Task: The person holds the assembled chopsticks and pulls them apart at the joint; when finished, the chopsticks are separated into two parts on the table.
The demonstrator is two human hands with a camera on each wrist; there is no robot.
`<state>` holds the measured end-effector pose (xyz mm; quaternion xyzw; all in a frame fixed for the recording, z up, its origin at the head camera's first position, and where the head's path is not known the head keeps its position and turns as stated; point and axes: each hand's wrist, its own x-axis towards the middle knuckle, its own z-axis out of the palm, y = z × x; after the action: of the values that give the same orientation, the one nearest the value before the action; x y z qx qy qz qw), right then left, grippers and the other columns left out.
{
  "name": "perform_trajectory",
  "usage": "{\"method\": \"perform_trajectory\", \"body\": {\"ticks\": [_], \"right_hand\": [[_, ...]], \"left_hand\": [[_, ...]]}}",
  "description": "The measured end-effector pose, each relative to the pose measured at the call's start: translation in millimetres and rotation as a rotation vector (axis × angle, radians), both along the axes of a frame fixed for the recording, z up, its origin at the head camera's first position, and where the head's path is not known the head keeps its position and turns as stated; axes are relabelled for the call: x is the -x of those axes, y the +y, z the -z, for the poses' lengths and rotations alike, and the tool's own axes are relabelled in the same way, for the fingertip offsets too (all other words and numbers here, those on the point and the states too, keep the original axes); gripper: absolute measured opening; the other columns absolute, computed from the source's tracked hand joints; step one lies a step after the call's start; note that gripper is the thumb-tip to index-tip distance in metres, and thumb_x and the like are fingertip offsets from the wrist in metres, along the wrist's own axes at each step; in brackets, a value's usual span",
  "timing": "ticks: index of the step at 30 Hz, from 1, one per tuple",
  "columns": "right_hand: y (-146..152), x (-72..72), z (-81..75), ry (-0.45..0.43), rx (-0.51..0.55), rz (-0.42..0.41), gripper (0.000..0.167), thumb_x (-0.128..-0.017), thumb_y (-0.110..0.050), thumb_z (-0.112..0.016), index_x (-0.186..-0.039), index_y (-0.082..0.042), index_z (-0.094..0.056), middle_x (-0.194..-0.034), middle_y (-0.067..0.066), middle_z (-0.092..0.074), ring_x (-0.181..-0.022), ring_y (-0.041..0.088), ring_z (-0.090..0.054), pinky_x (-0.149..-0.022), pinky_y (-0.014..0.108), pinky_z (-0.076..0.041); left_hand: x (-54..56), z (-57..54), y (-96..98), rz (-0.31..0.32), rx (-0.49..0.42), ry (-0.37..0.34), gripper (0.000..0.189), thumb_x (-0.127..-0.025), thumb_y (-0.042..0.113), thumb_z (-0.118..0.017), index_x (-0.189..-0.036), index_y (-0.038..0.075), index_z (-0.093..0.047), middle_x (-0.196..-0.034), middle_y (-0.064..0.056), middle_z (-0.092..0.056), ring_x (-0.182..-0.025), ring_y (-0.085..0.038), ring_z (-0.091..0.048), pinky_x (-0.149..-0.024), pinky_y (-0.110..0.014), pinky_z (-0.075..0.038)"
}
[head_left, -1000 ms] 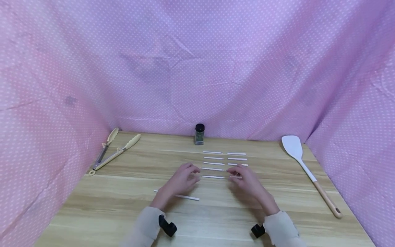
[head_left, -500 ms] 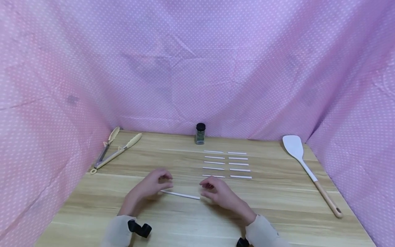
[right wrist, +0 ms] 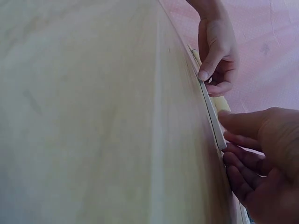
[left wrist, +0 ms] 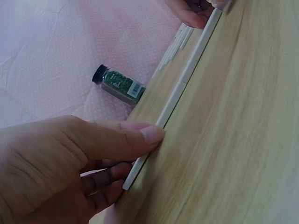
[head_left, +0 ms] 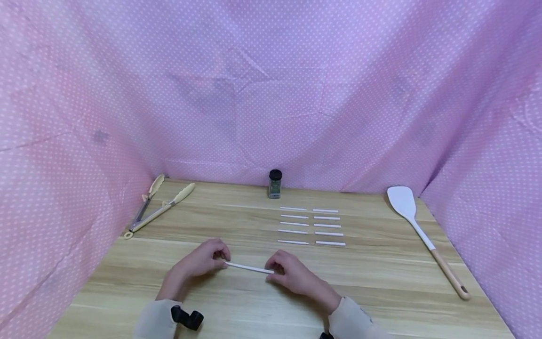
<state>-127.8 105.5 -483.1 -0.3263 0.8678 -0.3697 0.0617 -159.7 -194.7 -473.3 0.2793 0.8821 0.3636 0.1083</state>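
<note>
A long, thin white stick [head_left: 250, 268] lies low over the wooden table in front of me. A fine seam crosses it midway in the left wrist view. My left hand [head_left: 202, 259] pinches its left end, thumb on top and fingers curled beneath. At the other end my right hand [head_left: 294, 274] grips it between thumb and fingers; in the right wrist view the right thumb [right wrist: 238, 122] lies along the stick's tip. Both ends are partly hidden by the fingers. Beyond the hands, short white sticks are laid in a left column [head_left: 294, 223] and a right column [head_left: 327, 226].
A spice jar [head_left: 274, 184] with a black lid stands at the back of the table. Spread tongs [head_left: 158, 213] lie at the far left. On the right is a white spatula [head_left: 402, 201] with a wooden handle. Pink dotted cloth [head_left: 271, 94] hangs behind and at both sides.
Both hands have come back from the short sticks toward me and leftward, and now hold the long stick's ends. The right hand has left a short stick at the bottom of the right column.
</note>
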Motion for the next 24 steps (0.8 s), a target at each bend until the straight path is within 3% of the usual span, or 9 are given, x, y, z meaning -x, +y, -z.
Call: {"method": "perform_trajectory", "body": {"ticks": [5, 12, 19, 21, 24], "right_hand": [[-3, -1.7, -2.5, -0.002, -0.071, 0.010, 0.011, -0.087, -0.015, -0.069, -0.098, -0.014, -0.066, -0.093, -0.006, -0.057, -0.085, 0.002, -0.053, -0.077, 0.018, -0.048], [-3, -2.2, -2.8, 0.009, -0.046, 0.052, 0.005, -0.089, -0.012, -0.066, -0.094, -0.014, -0.066, -0.087, -0.009, -0.059, -0.079, 0.000, -0.052, -0.071, 0.017, -0.046], [6, -0.4, -11.9, 0.022, 0.002, 0.120, 0.005, -0.090, -0.013, -0.065, -0.094, -0.015, -0.067, -0.089, -0.007, -0.062, -0.080, 0.002, -0.054, -0.071, 0.020, -0.048], [9, 0.8, -17.9, 0.031, 0.002, 0.141, 0.006, -0.090, -0.012, -0.065, -0.095, -0.015, -0.067, -0.090, -0.006, -0.063, -0.081, 0.003, -0.055, -0.071, 0.020, -0.049], [14, 3.2, -27.7, 0.065, -0.004, 0.173, 0.008, -0.090, -0.010, -0.064, -0.097, -0.013, -0.068, -0.091, -0.005, -0.064, -0.081, 0.004, -0.057, -0.071, 0.020, -0.050]], "left_hand": [[1.9, 2.0, 2.1, 0.020, 0.010, 0.022, 0.008, -0.083, 0.008, -0.071, -0.082, 0.013, -0.065, -0.080, 0.006, -0.056, -0.074, -0.002, -0.050, -0.067, -0.020, -0.044], [1.0, -1.1, 4.6, 0.001, 0.013, -0.004, 0.008, -0.084, 0.009, -0.070, -0.082, 0.014, -0.064, -0.077, 0.007, -0.056, -0.072, -0.002, -0.049, -0.065, -0.021, -0.043], [-0.6, -16.9, 11.5, -0.038, 0.002, -0.099, 0.004, -0.088, 0.015, -0.067, -0.087, 0.012, -0.063, -0.082, 0.004, -0.060, -0.077, -0.010, -0.053, -0.068, -0.024, -0.045], [0.8, -22.9, 15.2, -0.037, 0.012, -0.092, 0.002, -0.090, 0.014, -0.065, -0.089, 0.013, -0.063, -0.084, 0.004, -0.060, -0.080, -0.011, -0.054, -0.071, -0.025, -0.046], [5.0, -31.2, 22.9, -0.001, 0.027, -0.024, 0.004, -0.091, 0.012, -0.062, -0.091, 0.016, -0.064, -0.086, 0.006, -0.062, -0.081, -0.008, -0.055, -0.073, -0.025, -0.047]]}}
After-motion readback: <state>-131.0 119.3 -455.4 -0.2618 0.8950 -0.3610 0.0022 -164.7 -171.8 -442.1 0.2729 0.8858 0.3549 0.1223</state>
